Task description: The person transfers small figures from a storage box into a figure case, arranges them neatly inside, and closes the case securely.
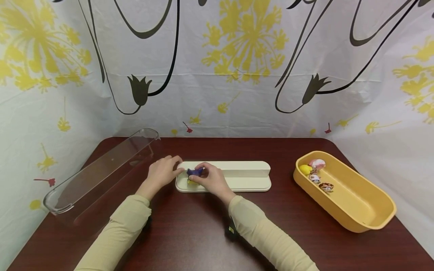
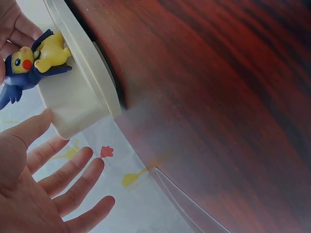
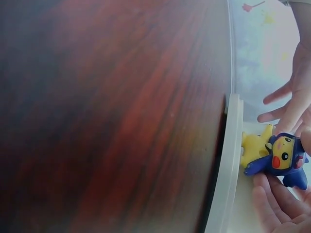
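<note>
A yellow Pikachu figurine (image 2: 48, 51) in a dark blue hooded costume stands at the left end of a cream stepped display base (image 1: 249, 183). My right hand (image 1: 215, 181) pinches it by the blue hood, fingers on one side and thumb on the other. In the right wrist view, the feet of the figurine (image 3: 252, 148) are down at the base's lower level, near its front rim. My left hand (image 1: 162, 171) is at the base's left end with fingers loosely extended; in the left wrist view its thumb tip meets the base's corner.
A long clear plastic cover (image 1: 112, 160) lies at the left of the dark red wooden table (image 1: 190, 229). At the right stands a yellow bin (image 1: 356, 203) holding several small figures, among them a yellow one (image 1: 305, 169). A patterned cloth hangs behind.
</note>
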The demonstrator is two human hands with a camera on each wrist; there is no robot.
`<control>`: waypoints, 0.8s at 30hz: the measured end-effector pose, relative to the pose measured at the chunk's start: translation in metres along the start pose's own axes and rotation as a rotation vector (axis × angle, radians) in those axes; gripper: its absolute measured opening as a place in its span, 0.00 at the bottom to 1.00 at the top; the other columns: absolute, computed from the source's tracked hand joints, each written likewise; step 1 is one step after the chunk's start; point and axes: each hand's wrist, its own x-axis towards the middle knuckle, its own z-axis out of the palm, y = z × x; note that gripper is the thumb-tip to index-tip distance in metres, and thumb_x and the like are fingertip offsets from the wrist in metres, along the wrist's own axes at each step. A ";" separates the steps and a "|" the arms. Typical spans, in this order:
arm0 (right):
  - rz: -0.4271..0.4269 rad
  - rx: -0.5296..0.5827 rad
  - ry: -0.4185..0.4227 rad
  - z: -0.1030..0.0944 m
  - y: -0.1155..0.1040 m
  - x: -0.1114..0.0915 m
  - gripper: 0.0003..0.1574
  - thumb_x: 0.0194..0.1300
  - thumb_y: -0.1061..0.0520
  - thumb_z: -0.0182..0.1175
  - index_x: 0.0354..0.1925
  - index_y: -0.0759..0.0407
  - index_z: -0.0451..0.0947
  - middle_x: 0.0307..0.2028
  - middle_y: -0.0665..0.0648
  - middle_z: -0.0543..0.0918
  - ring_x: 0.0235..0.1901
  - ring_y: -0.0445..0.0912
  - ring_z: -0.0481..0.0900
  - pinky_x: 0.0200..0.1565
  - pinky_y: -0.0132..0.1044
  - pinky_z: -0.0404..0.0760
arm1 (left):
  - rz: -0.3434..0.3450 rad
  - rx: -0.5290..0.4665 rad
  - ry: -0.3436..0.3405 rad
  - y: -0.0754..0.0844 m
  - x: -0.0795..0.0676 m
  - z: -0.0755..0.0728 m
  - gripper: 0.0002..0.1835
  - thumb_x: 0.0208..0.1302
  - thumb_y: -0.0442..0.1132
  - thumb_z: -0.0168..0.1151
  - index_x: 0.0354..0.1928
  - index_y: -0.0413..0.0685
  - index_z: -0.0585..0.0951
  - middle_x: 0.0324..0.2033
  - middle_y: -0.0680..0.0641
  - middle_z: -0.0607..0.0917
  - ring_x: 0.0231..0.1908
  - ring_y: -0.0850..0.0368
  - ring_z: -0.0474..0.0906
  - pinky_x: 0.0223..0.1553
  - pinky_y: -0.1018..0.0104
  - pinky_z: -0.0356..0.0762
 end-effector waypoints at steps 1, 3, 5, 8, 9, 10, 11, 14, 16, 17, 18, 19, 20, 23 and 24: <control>0.004 0.001 -0.003 0.000 0.000 0.000 0.20 0.49 0.49 0.67 0.38 0.57 0.75 0.29 0.52 0.79 0.28 0.39 0.76 0.31 0.30 0.73 | -0.001 -0.001 -0.002 0.000 0.000 0.000 0.16 0.55 0.51 0.60 0.43 0.53 0.76 0.28 0.49 0.75 0.25 0.54 0.71 0.24 0.59 0.69; 0.009 0.000 -0.011 -0.001 0.000 -0.001 0.21 0.49 0.49 0.66 0.39 0.57 0.74 0.30 0.52 0.79 0.29 0.39 0.76 0.31 0.31 0.73 | -0.002 -0.002 -0.006 0.000 0.000 -0.001 0.16 0.55 0.51 0.60 0.43 0.53 0.76 0.28 0.49 0.75 0.25 0.54 0.71 0.24 0.59 0.69; 0.018 0.003 -0.018 -0.002 0.000 -0.001 0.22 0.49 0.48 0.66 0.41 0.58 0.74 0.30 0.53 0.79 0.30 0.40 0.76 0.32 0.31 0.73 | -0.003 -0.003 -0.011 0.000 0.000 -0.001 0.16 0.55 0.51 0.60 0.43 0.53 0.76 0.28 0.49 0.75 0.25 0.54 0.71 0.24 0.59 0.69; 0.023 0.011 -0.020 -0.003 -0.001 -0.002 0.24 0.49 0.48 0.66 0.42 0.59 0.73 0.30 0.53 0.80 0.30 0.41 0.77 0.32 0.32 0.74 | -0.002 -0.003 -0.010 0.000 0.000 -0.001 0.16 0.55 0.51 0.60 0.43 0.53 0.76 0.28 0.49 0.75 0.25 0.53 0.71 0.24 0.59 0.69; 0.023 0.014 -0.019 -0.004 -0.001 -0.002 0.24 0.49 0.48 0.66 0.42 0.59 0.73 0.30 0.54 0.80 0.31 0.41 0.77 0.32 0.32 0.74 | -0.002 -0.003 -0.010 -0.001 0.000 -0.001 0.16 0.55 0.51 0.60 0.43 0.53 0.76 0.28 0.49 0.75 0.25 0.53 0.71 0.24 0.59 0.69; 0.024 0.018 -0.019 -0.005 -0.001 -0.003 0.25 0.49 0.48 0.66 0.42 0.59 0.73 0.30 0.54 0.80 0.31 0.41 0.78 0.32 0.31 0.74 | -0.002 -0.003 -0.009 0.000 0.000 0.000 0.16 0.55 0.51 0.60 0.43 0.53 0.76 0.28 0.49 0.75 0.25 0.53 0.71 0.24 0.59 0.69; 0.022 0.020 -0.019 -0.006 -0.001 -0.003 0.25 0.49 0.48 0.66 0.42 0.60 0.73 0.30 0.54 0.80 0.31 0.41 0.78 0.32 0.31 0.74 | -0.001 -0.002 -0.008 -0.001 0.000 0.000 0.16 0.55 0.51 0.60 0.43 0.53 0.76 0.28 0.49 0.75 0.25 0.53 0.71 0.24 0.59 0.69; 0.016 0.029 -0.024 -0.009 -0.001 -0.004 0.25 0.50 0.47 0.66 0.42 0.61 0.73 0.31 0.54 0.80 0.32 0.41 0.78 0.32 0.31 0.74 | -0.001 0.000 -0.007 -0.001 0.000 0.000 0.16 0.55 0.51 0.60 0.43 0.53 0.76 0.28 0.49 0.74 0.25 0.54 0.71 0.23 0.59 0.68; 0.017 0.036 -0.028 -0.011 -0.001 -0.005 0.26 0.50 0.47 0.65 0.42 0.60 0.73 0.31 0.53 0.81 0.32 0.41 0.79 0.33 0.31 0.74 | -0.002 0.001 -0.009 0.000 0.000 0.000 0.16 0.55 0.51 0.60 0.43 0.53 0.76 0.28 0.49 0.74 0.25 0.54 0.71 0.23 0.59 0.68; 0.013 0.036 -0.030 -0.013 0.000 -0.006 0.25 0.50 0.46 0.65 0.42 0.60 0.73 0.31 0.53 0.81 0.32 0.41 0.79 0.33 0.32 0.75 | -0.003 0.001 -0.010 0.000 0.000 0.000 0.16 0.55 0.51 0.60 0.43 0.53 0.76 0.28 0.49 0.74 0.25 0.54 0.70 0.23 0.60 0.68; 0.012 0.040 -0.031 -0.014 0.000 -0.006 0.25 0.50 0.46 0.65 0.42 0.60 0.73 0.31 0.53 0.81 0.32 0.41 0.79 0.34 0.32 0.75 | -0.005 0.001 -0.011 0.000 0.000 0.000 0.16 0.55 0.51 0.60 0.43 0.53 0.76 0.28 0.49 0.74 0.25 0.54 0.70 0.23 0.60 0.68; 0.006 0.040 -0.031 -0.016 0.000 -0.007 0.25 0.50 0.46 0.65 0.42 0.60 0.73 0.31 0.52 0.81 0.32 0.41 0.79 0.34 0.32 0.75 | -0.007 0.001 -0.012 0.000 0.000 0.000 0.16 0.55 0.51 0.60 0.43 0.53 0.76 0.28 0.49 0.74 0.25 0.54 0.70 0.23 0.60 0.68; 0.004 0.039 -0.030 -0.018 0.000 -0.008 0.24 0.50 0.47 0.65 0.41 0.59 0.74 0.30 0.52 0.81 0.32 0.42 0.79 0.34 0.32 0.75 | -0.008 0.000 -0.012 0.000 0.000 0.000 0.16 0.55 0.51 0.60 0.43 0.53 0.76 0.28 0.49 0.74 0.24 0.54 0.70 0.23 0.60 0.68; -0.019 0.033 -0.023 -0.023 0.000 -0.009 0.22 0.50 0.48 0.65 0.40 0.59 0.74 0.30 0.52 0.82 0.32 0.43 0.79 0.34 0.32 0.75 | -0.008 0.001 -0.008 0.000 0.000 0.000 0.16 0.55 0.51 0.60 0.43 0.53 0.76 0.28 0.49 0.74 0.24 0.54 0.70 0.22 0.60 0.68; -0.024 0.031 -0.020 -0.025 0.000 -0.010 0.22 0.50 0.48 0.65 0.40 0.60 0.74 0.30 0.52 0.82 0.32 0.43 0.79 0.34 0.32 0.75 | -0.006 0.002 -0.005 0.000 0.000 0.001 0.16 0.55 0.51 0.60 0.43 0.53 0.76 0.27 0.50 0.74 0.24 0.55 0.70 0.22 0.61 0.67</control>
